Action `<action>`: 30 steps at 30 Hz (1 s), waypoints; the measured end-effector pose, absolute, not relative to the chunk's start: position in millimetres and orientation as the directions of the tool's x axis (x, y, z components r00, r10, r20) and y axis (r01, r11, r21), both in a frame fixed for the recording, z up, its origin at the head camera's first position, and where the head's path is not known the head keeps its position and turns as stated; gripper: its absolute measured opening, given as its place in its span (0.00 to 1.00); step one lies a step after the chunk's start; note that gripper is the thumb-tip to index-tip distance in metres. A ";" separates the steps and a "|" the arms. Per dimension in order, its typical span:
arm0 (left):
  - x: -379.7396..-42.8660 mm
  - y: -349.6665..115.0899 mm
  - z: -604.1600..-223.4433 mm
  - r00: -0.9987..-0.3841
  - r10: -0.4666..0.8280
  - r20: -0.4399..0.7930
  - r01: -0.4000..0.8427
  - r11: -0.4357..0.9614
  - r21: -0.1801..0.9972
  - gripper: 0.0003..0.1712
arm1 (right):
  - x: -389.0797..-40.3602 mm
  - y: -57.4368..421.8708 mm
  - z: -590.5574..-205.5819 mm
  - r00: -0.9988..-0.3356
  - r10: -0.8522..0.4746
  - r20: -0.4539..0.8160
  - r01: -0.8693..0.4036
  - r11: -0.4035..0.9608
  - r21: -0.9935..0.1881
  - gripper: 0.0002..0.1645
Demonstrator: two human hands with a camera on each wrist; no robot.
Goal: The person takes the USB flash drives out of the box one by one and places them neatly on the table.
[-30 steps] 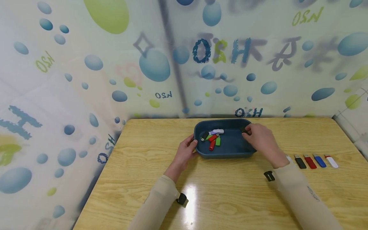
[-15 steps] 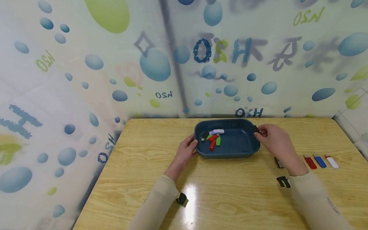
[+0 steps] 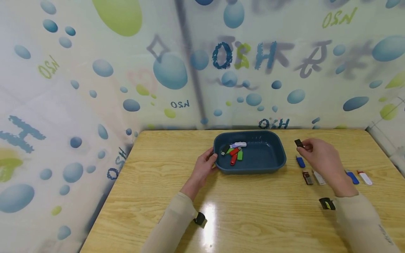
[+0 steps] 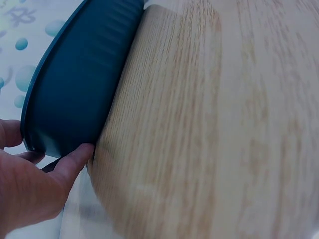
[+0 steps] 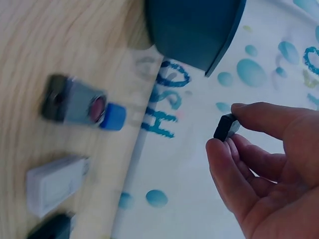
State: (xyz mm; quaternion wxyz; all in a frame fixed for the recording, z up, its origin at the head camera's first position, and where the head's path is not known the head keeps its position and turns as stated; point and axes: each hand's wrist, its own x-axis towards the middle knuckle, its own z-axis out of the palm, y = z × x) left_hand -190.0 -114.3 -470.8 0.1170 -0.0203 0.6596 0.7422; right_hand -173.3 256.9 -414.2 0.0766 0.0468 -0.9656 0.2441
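My left hand (image 3: 202, 168) grips the left end of a dark blue plastic bin (image 3: 261, 171), thumb at the rim and fingers along the end wall. In the left wrist view, fingertips press against the bin's outer wall (image 4: 82, 74). To the right of the bin, my right hand (image 3: 326, 160) pinches a small black USB stick (image 3: 299, 143) between thumb and forefinger, above the table. The right wrist view shows this black stick (image 5: 226, 127) end-on. Close under that hand lie a blue USB stick (image 3: 300, 161), a brown-and-silver one (image 3: 307, 177) and a white one (image 3: 319, 177).
Inside the bin's left half, several USB sticks lie heaped, among them a red one (image 3: 233, 160), a green one (image 3: 240, 155) and a black one (image 3: 225, 150). Farther right on the table are a blue stick (image 3: 352, 177) and a red-and-white one (image 3: 365, 177). A patterned curtain (image 3: 171, 70) hangs behind.
My right hand has lifted the black USB stick out of the bin's right side and carried it rightward past the rim. The left hand and bin have stayed in place.
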 end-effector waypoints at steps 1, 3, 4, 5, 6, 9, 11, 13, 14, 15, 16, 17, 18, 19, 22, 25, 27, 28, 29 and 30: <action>-190.0 -114.2 -470.9 -0.972 0.146 -0.186 -0.202 -0.103 0.974 0.28 | -172.9 259.5 -415.9 -0.983 -0.050 0.174 -0.127 0.879 -0.461 0.24; -189.8 -114.0 -470.5 -0.971 0.143 -0.189 -0.205 -0.101 0.974 0.28 | -172.8 264.4 -418.9 -0.984 -0.046 0.170 -0.120 0.882 -0.455 0.24; -190.0 -113.9 -470.6 -0.972 0.141 -0.191 -0.205 -0.098 0.974 0.28 | -173.2 266.9 -420.4 -0.986 -0.043 0.164 -0.114 0.884 -0.453 0.24; -190.2 -113.9 -470.5 -0.972 0.140 -0.190 -0.205 -0.096 0.974 0.28 | -173.5 269.0 -421.5 -0.987 -0.040 0.155 -0.106 0.887 -0.449 0.24; -190.2 -113.9 -470.6 -0.972 0.140 -0.188 -0.202 -0.094 0.975 0.28 | -174.1 270.8 -422.6 -0.990 -0.035 0.139 -0.095 0.889 -0.449 0.24; -190.0 -114.1 -470.3 -0.973 0.136 -0.188 -0.202 -0.095 0.975 0.28 | -176.6 275.9 -426.0 -0.995 -0.020 0.095 -0.060 0.895 -0.443 0.24; -189.9 -114.1 -470.3 -0.974 0.139 -0.181 -0.196 -0.097 0.976 0.28 | -178.2 278.8 -428.4 -0.998 -0.013 0.064 -0.039 0.900 -0.434 0.24; -189.9 -114.1 -470.3 -0.973 0.137 -0.187 -0.201 -0.097 0.975 0.28 | -179.7 281.6 -430.8 -0.999 -0.010 0.032 -0.022 0.905 -0.424 0.23; -190.0 -114.1 -470.4 -0.972 0.138 -0.188 -0.202 -0.096 0.975 0.28 | -180.4 282.8 -431.9 -1.000 -0.010 0.014 -0.015 0.909 -0.417 0.24; -190.0 -114.0 -470.4 -0.972 0.139 -0.188 -0.202 -0.092 0.975 0.28 | -181.1 284.1 -432.8 -1.000 -0.011 -0.004 -0.009 0.912 -0.410 0.24; -190.1 -114.0 -470.2 -0.972 0.140 -0.188 -0.201 -0.089 0.976 0.28 | -181.8 285.3 -433.9 -1.000 -0.012 -0.023 -0.001 0.914 -0.405 0.25; -190.1 -113.9 -470.1 -0.972 0.140 -0.190 -0.203 -0.085 0.976 0.28 | -182.5 286.2 -434.9 -0.999 -0.012 -0.037 0.004 0.918 -0.398 0.25; -190.2 -113.8 -469.8 -0.971 0.139 -0.194 -0.207 -0.084 0.975 0.28 | -183.0 287.0 -435.9 -0.999 -0.012 -0.049 0.008 0.921 -0.391 0.25; -190.5 -113.8 -470.0 -0.971 0.142 -0.193 -0.206 -0.084 0.975 0.28 | -183.4 288.0 -436.8 -0.998 -0.013 -0.062 0.012 0.923 -0.385 0.26; -190.5 -113.8 -469.6 -0.971 0.141 -0.195 -0.208 -0.084 0.975 0.27 | -184.6 289.4 -439.8 -0.995 -0.010 -0.095 0.028 0.924 -0.382 0.21; -190.5 -114.0 -469.7 -0.971 0.142 -0.192 -0.205 -0.089 0.975 0.28 | -185.6 290.4 -443.1 -0.994 -0.011 -0.113 0.034 0.922 -0.385 0.21; -190.3 -113.9 -469.6 -0.972 0.143 -0.186 -0.200 -0.089 0.976 0.28 | -186.6 291.0 -445.8 -0.993 -0.014 -0.117 0.032 0.923 -0.384 0.23; -190.2 -114.0 -469.6 -0.972 0.143 -0.185 -0.199 -0.090 0.976 0.28 | -187.3 291.4 -447.0 -0.993 -0.017 -0.119 0.031 0.923 -0.384 0.24; -190.1 -113.9 -469.4 -0.972 0.142 -0.186 -0.200 -0.090 0.976 0.28 | -187.9 291.7 -447.9 -0.992 -0.019 -0.122 0.029 0.923 -0.384 0.24; -190.0 -114.0 -469.4 -0.972 0.142 -0.186 -0.199 -0.090 0.976 0.28 | -188.5 292.0 -448.8 -0.992 -0.022 -0.126 0.028 0.923 -0.383 0.23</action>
